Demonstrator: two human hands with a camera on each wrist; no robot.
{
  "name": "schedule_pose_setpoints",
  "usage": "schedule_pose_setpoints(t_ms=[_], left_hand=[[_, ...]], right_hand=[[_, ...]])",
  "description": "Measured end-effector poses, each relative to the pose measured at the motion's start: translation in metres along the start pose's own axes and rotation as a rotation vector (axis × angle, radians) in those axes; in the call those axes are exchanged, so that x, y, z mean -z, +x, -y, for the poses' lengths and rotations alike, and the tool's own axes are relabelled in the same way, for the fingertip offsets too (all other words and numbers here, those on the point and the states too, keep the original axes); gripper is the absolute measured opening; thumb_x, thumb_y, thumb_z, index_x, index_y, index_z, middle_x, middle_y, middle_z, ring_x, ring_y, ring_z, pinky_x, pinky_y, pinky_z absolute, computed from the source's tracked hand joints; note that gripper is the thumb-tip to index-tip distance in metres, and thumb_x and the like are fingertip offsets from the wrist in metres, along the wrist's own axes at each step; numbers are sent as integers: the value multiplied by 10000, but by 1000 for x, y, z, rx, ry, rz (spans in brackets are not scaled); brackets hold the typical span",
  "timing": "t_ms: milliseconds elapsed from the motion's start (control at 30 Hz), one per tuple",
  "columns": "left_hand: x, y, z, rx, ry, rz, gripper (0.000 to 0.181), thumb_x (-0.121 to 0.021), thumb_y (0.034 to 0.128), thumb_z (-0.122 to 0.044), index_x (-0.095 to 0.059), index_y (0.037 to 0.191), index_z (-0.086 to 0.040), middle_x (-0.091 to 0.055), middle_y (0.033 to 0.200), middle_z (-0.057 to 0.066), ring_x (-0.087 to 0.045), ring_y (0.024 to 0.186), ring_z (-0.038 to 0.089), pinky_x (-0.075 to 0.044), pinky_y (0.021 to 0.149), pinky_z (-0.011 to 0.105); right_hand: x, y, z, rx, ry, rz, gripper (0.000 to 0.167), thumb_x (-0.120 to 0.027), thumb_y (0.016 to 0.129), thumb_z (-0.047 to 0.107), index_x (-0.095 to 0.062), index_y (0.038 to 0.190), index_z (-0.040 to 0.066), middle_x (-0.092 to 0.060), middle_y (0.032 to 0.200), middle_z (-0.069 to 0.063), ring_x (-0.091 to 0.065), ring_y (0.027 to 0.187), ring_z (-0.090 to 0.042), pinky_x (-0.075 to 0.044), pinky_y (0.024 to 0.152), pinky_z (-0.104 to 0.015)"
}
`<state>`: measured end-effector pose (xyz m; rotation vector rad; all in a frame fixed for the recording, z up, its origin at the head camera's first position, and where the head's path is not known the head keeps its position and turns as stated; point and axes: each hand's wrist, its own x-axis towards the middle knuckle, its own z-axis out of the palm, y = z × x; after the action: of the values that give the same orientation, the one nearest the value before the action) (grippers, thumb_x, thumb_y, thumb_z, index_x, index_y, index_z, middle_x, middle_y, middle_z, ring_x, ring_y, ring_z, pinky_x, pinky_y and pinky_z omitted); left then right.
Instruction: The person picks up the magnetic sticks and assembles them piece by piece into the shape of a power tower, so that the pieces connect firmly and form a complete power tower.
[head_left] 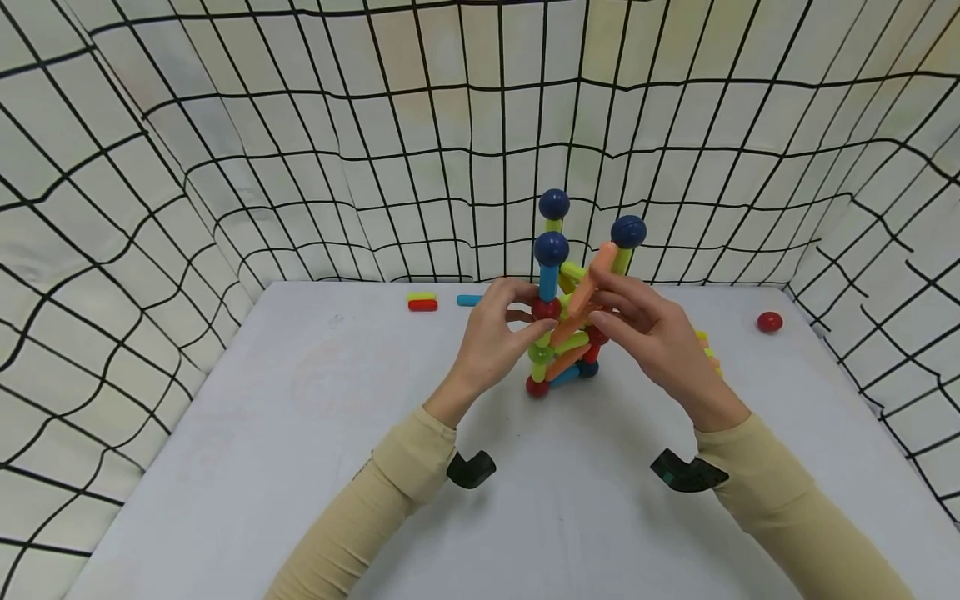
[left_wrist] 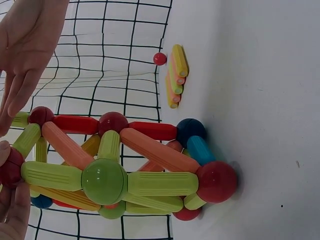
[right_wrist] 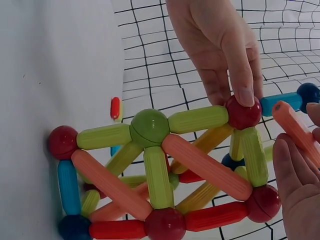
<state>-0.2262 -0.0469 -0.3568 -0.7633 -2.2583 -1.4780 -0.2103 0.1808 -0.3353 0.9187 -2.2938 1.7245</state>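
A magnetic stick-and-ball tower [head_left: 539, 353] stands upright on the table, built of green, orange, red, yellow and blue sticks joined by coloured balls. My left hand [head_left: 487, 337] pinches a red ball [right_wrist: 243, 111] on its upper left side, thumb and fingers on either side. A blue stick [head_left: 548, 283] rises from that ball, topped by a dark blue ball [head_left: 551, 248]. My right hand [head_left: 648, 333] holds a loose-looking orange stick [right_wrist: 296, 127], one end of it close to the red ball and blue stick. Two more dark blue balls [head_left: 628, 232] top the tower behind.
On the white table [head_left: 315, 400], a yellow-green and a red stick [head_left: 422, 305] lie at back left, beside a blue stick [head_left: 469, 300]. Yellow, green and orange sticks [left_wrist: 176, 77] and a red ball [head_left: 769, 322] are at right. Black netting [head_left: 375, 154] encloses the table's back and sides.
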Motion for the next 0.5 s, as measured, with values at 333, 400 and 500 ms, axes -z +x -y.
schedule_pose_setpoints(t_ms=[333,400,500], left_hand=[[-1,0,1,-21,-19,-10,370,-750,852,-55,-567,1166,13,-541,1131,118,-590,1025,194,-563,832,313],[-1,0,1,-23,-17,-10,372,-751,851,-54,-567,1167,12,-541,1132,116,-591,1026,188,-559,830,287],[-1,0,1,-22,-14,-11,374,-751,851,-55,-569,1172,5,-543,1132,109,-586,1030,180,-555,828,265]], right_hand=[[-7,8,-3,-1,-33,-24,536,-599,968,68,-452,1475,165,-480,1382,-58,-529,1270,-267,-476,958,-221],[-8,9,-3,7,-20,-14,530,-599,966,61,-455,1469,142,-449,1408,-59,-508,1294,-273,-456,980,-225],[-9,9,-3,7,-21,-3,511,-603,966,73,-471,1457,124,-439,1413,-59,-506,1297,-276,-445,988,-223]])
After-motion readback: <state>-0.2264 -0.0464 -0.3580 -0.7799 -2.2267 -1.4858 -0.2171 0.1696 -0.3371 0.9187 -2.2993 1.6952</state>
